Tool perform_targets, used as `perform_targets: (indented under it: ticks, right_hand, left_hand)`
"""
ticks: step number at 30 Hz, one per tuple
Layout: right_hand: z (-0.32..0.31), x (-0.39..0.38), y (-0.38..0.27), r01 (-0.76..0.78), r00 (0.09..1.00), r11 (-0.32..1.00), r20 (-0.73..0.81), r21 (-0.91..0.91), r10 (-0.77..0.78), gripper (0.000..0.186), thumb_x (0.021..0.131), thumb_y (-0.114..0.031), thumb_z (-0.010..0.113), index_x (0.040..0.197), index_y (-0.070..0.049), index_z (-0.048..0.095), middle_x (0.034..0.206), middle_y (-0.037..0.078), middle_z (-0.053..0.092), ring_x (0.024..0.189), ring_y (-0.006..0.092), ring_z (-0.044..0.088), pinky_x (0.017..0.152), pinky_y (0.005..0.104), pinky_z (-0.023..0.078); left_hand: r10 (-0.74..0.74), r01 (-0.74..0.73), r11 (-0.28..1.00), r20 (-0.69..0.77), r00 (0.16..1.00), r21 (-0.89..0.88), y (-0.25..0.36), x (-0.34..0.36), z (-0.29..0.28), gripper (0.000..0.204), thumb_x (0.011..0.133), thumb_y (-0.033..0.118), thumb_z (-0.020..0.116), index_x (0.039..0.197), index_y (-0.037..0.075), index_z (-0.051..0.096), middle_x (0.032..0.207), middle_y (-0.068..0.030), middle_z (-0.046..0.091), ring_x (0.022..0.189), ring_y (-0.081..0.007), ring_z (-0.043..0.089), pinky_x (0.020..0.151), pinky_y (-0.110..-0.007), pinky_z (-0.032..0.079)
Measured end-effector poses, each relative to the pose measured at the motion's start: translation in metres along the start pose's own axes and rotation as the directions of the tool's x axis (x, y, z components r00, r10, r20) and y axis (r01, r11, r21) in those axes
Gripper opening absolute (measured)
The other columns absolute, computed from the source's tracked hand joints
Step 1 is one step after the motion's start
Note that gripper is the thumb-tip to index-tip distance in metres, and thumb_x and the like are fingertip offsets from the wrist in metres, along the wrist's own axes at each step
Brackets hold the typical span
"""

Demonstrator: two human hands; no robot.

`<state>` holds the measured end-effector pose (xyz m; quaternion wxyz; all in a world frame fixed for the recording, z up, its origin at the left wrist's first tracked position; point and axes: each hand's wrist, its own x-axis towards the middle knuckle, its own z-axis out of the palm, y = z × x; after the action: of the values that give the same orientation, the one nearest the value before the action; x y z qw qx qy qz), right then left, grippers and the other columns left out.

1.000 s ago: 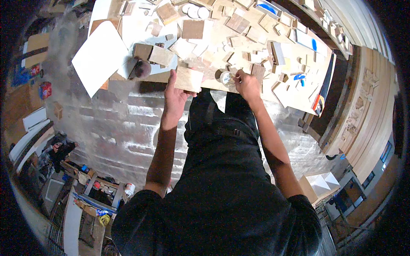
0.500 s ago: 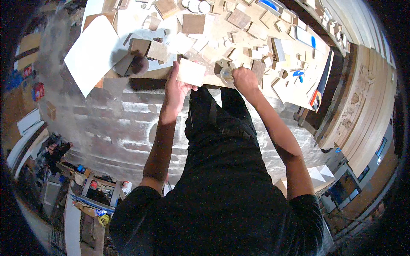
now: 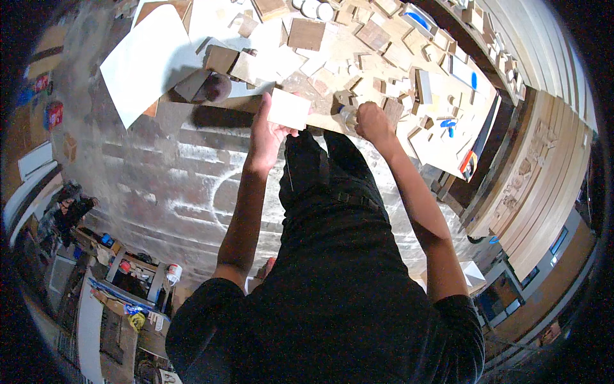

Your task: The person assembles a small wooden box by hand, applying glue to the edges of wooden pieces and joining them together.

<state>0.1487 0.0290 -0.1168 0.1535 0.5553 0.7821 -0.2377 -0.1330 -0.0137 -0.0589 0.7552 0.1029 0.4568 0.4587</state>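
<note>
The pale block (image 3: 290, 109) hides some of the left hand's (image 3: 264, 137) fingers; the curled right hand (image 3: 376, 123) covers its own fingertips and part of the clear container (image 3: 347, 118); beyond both hands, the view's upper edge cuts off the worktable (image 3: 325, 120)

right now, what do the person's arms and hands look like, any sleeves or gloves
Short black sleeves end above the elbows. The left forearm and right forearm are bare; the left hand and right hand wear no gloves. No wristbands show.
</note>
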Motion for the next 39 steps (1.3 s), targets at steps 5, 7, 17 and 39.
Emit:
perform_targets:
  ticks: [5,7,17,39]
  right_hand:
    - [0.000,0.000,-0.004,0.030,0.998,0.990,0.065,-0.135,-0.022,0.019,0.076,-0.003,0.067,0.094,0.004,0.067,0.104,0.028,0.065,0.086,0.0345,0.071,0.077,0.0397,0.060]
    - [-0.007,-0.003,-0.009,0.033,0.997,0.987,0.080,-0.159,-0.021,0.020,0.076,-0.003,0.067,0.095,0.004,0.066,0.107,0.028,0.064,0.088,0.0343,0.071,0.077,0.0394,0.060]
    - [-0.008,-0.008,-0.001,0.103,0.994,0.992,-0.017,-0.065,-0.105,0.022,0.073,0.000,0.066,0.094,0.007,0.062,0.105,0.030,0.061,0.087,0.0375,0.069,0.077,0.0408,0.058]
    - [-0.044,-0.044,0.036,-0.031,0.990,0.900,-0.113,0.435,0.089,0.018,0.083,-0.018,0.069,0.087,0.000,0.070,0.077,0.019,0.070,0.074,0.0334,0.071,0.070,0.0418,0.057]
  left_hand:
    - [0.021,-0.020,1.000,-0.018,1.000,0.010,-0.001,0.000,-0.005,0.077,0.100,0.064,0.029,0.136,-0.001,0.051,0.116,-0.0230,0.068,0.090,-0.0252,0.069,0.069,-0.030,0.049]
    - [0.032,-0.032,0.999,-0.009,0.999,0.006,0.000,-0.001,-0.004,0.077,0.100,0.064,0.029,0.136,-0.001,0.051,0.116,-0.0229,0.068,0.090,-0.0254,0.069,0.069,-0.030,0.049]
    - [0.030,-0.030,1.000,0.009,1.000,0.009,-0.004,0.001,0.003,0.077,0.100,0.063,0.028,0.137,-0.001,0.050,0.116,-0.0231,0.067,0.094,-0.0257,0.069,0.068,-0.031,0.049]
    - [0.045,-0.044,0.999,0.015,0.999,-0.018,-0.006,0.004,0.007,0.080,0.099,0.065,0.033,0.137,-0.004,0.047,0.117,-0.0263,0.065,0.094,-0.0299,0.069,0.065,-0.032,0.050]
